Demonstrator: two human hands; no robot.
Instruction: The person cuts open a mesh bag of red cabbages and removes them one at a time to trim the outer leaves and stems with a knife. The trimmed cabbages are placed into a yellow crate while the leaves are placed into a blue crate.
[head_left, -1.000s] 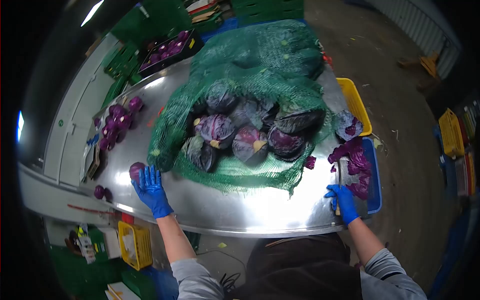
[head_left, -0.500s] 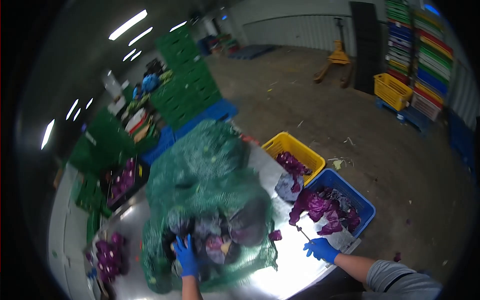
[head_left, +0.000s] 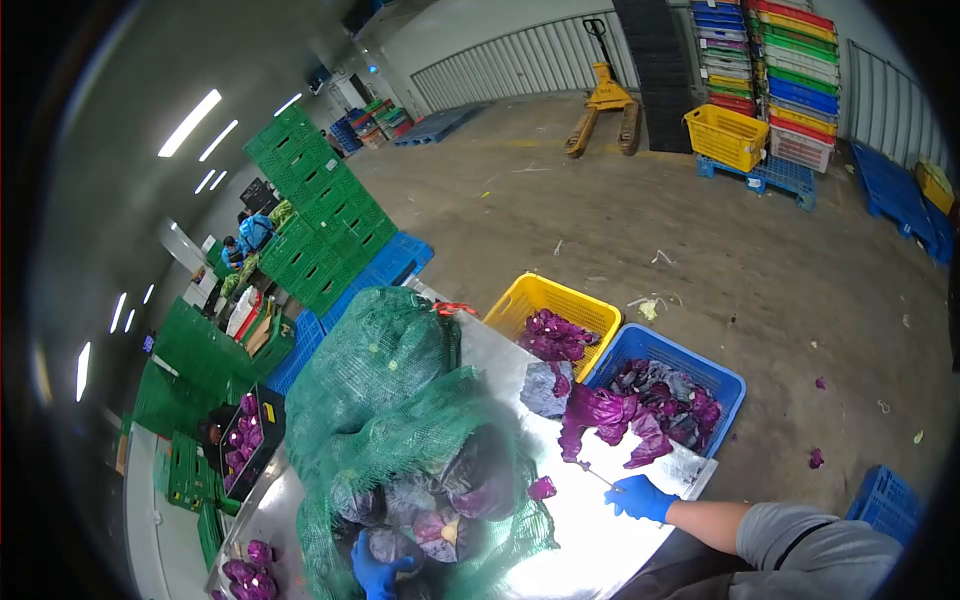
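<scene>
My left hand [head_left: 376, 570], in a blue glove, grips a red cabbage [head_left: 392, 546] from its left side at the mouth of a green mesh sack [head_left: 400, 420]. Beside it in the sack lie more red cabbages, one with a pale cut stem [head_left: 438, 530]. Over the metal table [head_left: 565, 520], my gloved right hand [head_left: 642, 498] is closed around a knife [head_left: 599, 479], its thin blade pointing up and left. Loose purple leaves [head_left: 605, 415] lie just beyond the blade, and a small leaf piece [head_left: 541, 488] rests between sack and knife.
A yellow crate [head_left: 565, 292] and a blue crate [head_left: 728, 392] with purple leaves stand at the table's far right edge. Trimmed cabbages [head_left: 250, 572] lie at the left, near a black crate [head_left: 268, 440]. Green crates [head_left: 330, 200] are stacked behind; a pallet jack [head_left: 605, 100] stands farther off.
My left hand has moved down and closed from a spread position onto a cabbage. The right hand still holds the knife in nearly the same place. The head view has shifted.
</scene>
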